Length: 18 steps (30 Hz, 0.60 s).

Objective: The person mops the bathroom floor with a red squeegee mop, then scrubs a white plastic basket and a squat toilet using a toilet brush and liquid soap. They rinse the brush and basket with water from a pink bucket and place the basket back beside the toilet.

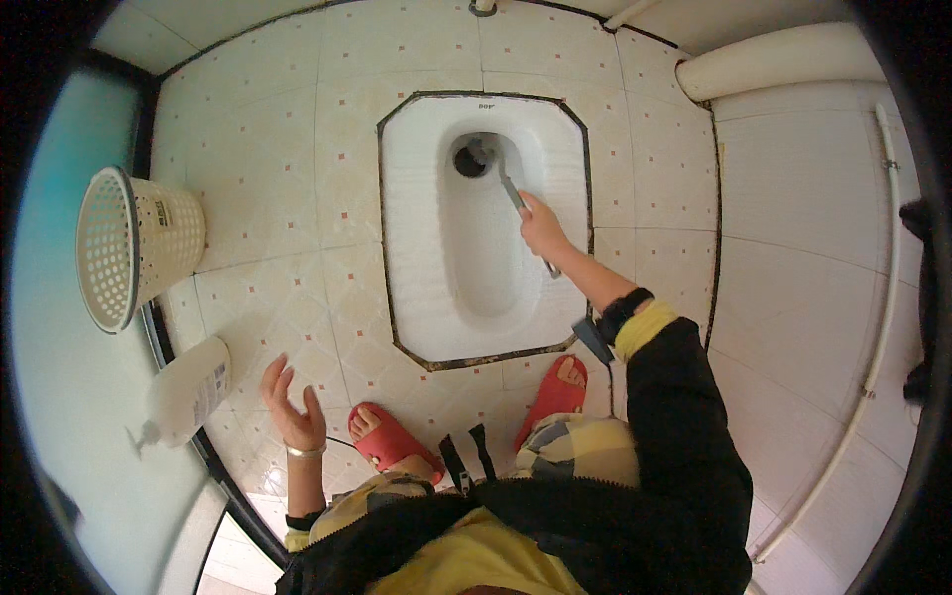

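A white ceramic squat toilet [416, 223] is set into the tiled floor in front of me. My right hand [543, 227] grips the grey handle of a toilet brush [512, 190] over the right side of the basin. The brush's head reaches into the dark drain hole [471, 160] at the far end, where its bristles are hard to make out. My left hand [294, 409] hangs free above the floor at the left, fingers apart and holding nothing. Beyond it, further left, stands a translucent white pump bottle [190, 390] bearing a printed label.
A perforated cream wastebasket [167, 230] stands by the frosted panel [63, 223] on the left. A thick white pipe [781, 63] runs along the far right corner. A thin pipe [885, 297] follows the right wall. My feet in red slippers [394, 442] flank the toilet's near end.
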Motion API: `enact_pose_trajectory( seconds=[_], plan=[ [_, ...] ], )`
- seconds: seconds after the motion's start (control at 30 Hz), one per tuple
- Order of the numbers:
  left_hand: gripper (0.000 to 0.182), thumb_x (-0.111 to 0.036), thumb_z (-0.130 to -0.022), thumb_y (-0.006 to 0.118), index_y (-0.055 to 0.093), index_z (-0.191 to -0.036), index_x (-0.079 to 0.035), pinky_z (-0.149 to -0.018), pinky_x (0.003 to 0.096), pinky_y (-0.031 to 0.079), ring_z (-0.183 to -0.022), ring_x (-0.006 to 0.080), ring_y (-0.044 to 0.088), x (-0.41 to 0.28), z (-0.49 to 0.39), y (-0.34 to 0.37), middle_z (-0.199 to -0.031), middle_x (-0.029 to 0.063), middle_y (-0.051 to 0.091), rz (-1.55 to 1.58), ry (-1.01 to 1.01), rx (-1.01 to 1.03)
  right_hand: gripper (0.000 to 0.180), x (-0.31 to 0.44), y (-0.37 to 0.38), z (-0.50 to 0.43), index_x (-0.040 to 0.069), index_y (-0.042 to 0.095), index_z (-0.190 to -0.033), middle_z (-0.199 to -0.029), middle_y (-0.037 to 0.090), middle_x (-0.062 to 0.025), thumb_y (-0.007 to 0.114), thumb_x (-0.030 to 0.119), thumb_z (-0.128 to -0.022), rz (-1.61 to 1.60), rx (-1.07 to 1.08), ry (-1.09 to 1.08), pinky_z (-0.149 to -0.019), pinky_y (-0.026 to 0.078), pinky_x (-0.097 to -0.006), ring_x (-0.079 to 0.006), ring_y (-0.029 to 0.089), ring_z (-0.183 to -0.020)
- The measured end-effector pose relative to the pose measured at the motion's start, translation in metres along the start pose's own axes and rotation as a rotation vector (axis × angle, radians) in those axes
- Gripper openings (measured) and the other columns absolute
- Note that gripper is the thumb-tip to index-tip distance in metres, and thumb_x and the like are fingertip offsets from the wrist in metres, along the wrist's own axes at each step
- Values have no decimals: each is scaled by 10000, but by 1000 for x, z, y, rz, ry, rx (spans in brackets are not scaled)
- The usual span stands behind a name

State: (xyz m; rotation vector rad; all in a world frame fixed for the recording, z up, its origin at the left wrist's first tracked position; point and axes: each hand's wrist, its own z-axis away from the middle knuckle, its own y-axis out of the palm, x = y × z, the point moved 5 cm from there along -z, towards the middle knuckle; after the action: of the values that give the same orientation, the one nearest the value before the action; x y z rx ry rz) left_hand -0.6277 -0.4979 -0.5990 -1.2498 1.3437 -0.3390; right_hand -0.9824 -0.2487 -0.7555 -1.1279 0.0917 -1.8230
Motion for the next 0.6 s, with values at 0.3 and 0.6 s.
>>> enact_pose_trajectory(
  seconds=[0.3,0.6],
  plan=[
    [248,-190,-850,545,530,-1088,-123,-661,390,475,-760,290,602,-10,82,88,-854,138,600,345,-187,922,339,-26,-9,19,155,447,-1239,-567,400,-37,413,224,-909,-287,102,331,-352,281,-307,-157,351,-398],
    [281,-232,-860,555,538,-1086,-67,-674,356,483,-758,299,617,-28,146,116,-851,138,627,523,-209,858,179,5,31,-59,165,522,-933,-489,290,-2,356,232,-930,-327,367,265,-300,157,-294,-116,242,-332]
  ],
)
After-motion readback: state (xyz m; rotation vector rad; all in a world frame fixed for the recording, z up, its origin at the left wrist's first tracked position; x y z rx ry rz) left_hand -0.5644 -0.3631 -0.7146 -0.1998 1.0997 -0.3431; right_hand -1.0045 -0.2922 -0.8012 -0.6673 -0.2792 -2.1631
